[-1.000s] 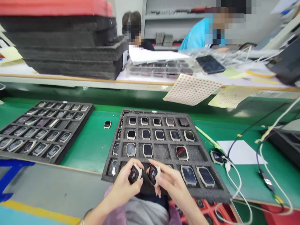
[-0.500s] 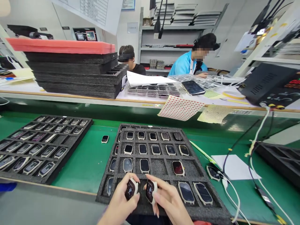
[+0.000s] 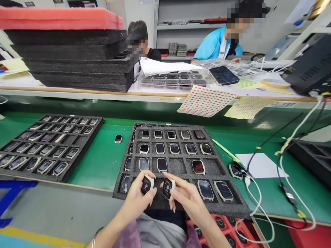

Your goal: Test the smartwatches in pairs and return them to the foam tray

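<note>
My left hand (image 3: 141, 193) grips a smartwatch case (image 3: 146, 185) with a pale frame, its screen lit. A like smartwatch case (image 3: 168, 188), also lit, is pinched between the thumb and fingers of my right hand (image 3: 184, 193). Both are held side by side, strapless and tilted, over the near edge of a black foam tray (image 3: 178, 166). Rows of watch cases with dark screens lie in that tray's pockets; one case (image 3: 198, 167) shows a reddish screen. My hands hide part of the front row. Under this tray the edge of another loaded tray shows at the left.
A second foam tray of watches (image 3: 51, 148) lies left, with a single watch (image 3: 118, 138) between. Cables (image 3: 258, 203) and white paper (image 3: 261, 165) are at right. A red tray (image 3: 212, 227) sits low by my lap. Stacked foam (image 3: 77, 65) stands on the shelf; two people sit beyond.
The view has tipped downward, showing my lap and the red tray. Both hands keep their watch cases in nearly the same pose above the tray.
</note>
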`<state>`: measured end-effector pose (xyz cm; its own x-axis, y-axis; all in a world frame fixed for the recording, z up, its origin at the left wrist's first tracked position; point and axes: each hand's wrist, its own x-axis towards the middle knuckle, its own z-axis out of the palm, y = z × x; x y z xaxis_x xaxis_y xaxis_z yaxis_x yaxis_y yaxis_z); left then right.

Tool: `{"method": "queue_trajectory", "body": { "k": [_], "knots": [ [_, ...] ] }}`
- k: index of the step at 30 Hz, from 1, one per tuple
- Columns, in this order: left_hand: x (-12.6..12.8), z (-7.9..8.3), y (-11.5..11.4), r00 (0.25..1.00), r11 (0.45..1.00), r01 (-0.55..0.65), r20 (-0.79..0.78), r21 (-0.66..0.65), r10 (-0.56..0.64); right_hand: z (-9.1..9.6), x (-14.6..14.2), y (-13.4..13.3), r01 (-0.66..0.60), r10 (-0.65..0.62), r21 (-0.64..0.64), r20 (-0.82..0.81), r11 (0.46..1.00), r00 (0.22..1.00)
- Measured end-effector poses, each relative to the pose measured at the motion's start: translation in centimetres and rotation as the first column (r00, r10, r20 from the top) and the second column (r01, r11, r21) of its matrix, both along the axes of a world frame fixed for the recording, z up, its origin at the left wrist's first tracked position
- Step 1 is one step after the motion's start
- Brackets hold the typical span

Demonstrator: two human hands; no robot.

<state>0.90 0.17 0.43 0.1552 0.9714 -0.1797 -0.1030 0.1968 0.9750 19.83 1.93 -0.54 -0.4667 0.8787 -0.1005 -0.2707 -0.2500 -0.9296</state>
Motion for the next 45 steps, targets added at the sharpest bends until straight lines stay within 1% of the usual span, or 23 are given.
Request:
{"method": "queue_trajectory", "body": {
  "k": [4, 9, 12, 15, 18, 25, 33, 39, 45],
  "knots": [
    [0.0, 0.4, 0.2, 1.0, 1.0, -0.013, -0.026, -0.01, 0.013, 0.0, 0.1, 0.1, -0.038, 0.038, 0.014, -0.012, 0.999, 0.999],
    [-0.2, 0.4, 0.2, 0.999, 1.0, 0.006, -0.043, -0.021, -0.007, -0.1, 0.0, 0.4, -0.047, 0.048, 0.01, -0.059, 0.999, 0.997],
    [-0.4, 0.4, 0.1, 0.998, 0.999, 0.035, 0.06, -0.022, -0.034, 0.1, -0.1, 0.4, -0.056, 0.056, 0.002, -0.073, 0.998, 0.996],
    [-0.8, 0.7, 0.0, 0.982, 0.999, 0.046, 0.181, -0.007, -0.044, 0.3, 0.0, 0.4, -0.054, 0.053, -0.005, -0.047, 0.999, 0.997],
    [-1.3, 0.9, -0.1, 0.973, 0.999, 0.051, 0.225, -0.002, -0.049, 0.6, 0.0, 0.4, -0.057, 0.057, -0.003, -0.025, 0.998, 0.998],
    [-2.0, 0.8, -0.6, 0.969, 0.994, 0.108, 0.225, -0.035, -0.098, 0.5, 0.0, 0.3, -0.06, 0.06, -0.031, 0.0, 0.998, 0.998],
    [-1.9, 1.0, -0.5, 0.972, 0.992, 0.124, 0.207, -0.035, -0.115, 0.8, -0.1, 0.2, -0.019, 0.02, -0.042, 0.014, 0.999, 1.0],
    [-1.5, 1.2, -0.5, 0.974, 0.995, 0.088, 0.214, -0.051, -0.075, 0.8, -0.1, 0.2, -0.022, 0.022, -0.04, 0.004, 0.999, 1.0],
    [-1.2, 1.1, -0.2, 0.984, 0.996, 0.06, 0.169, -0.072, -0.047, 0.8, 0.0, 0.2, -0.018, 0.018, -0.004, 0.032, 1.0, 0.999]
  ]
}}
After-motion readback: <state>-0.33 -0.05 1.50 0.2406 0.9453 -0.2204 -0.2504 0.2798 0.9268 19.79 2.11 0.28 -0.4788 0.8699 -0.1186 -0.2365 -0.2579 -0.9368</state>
